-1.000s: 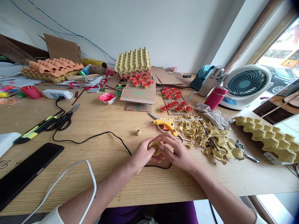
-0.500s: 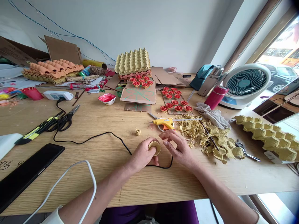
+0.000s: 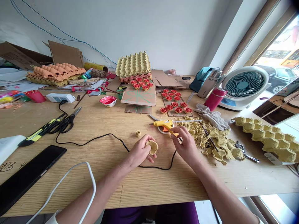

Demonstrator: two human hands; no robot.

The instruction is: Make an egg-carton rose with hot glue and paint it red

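A yellow paper rose (image 3: 151,147) sits just above the near middle of the surface (image 3: 105,177), pinched in the fingers of the left hand (image 3: 139,151). Just to its right, the right hand (image 3: 187,146) is curled around the handle of a yellow glue gun (image 3: 163,123), which lies on the surface. The gun's black cord (image 3: 93,139) runs off to the left. A small rolled bud (image 3: 138,133) lies just beyond the left hand, and paper scraps (image 3: 210,140) are piled to the right.

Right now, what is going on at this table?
A person works with bare hands at a wooden table. The left hand holds a small yellow paper rose; the right hand touches the handle of the yellow glue gun. Red roses lie farther back; egg-carton scraps lie beside the right hand.
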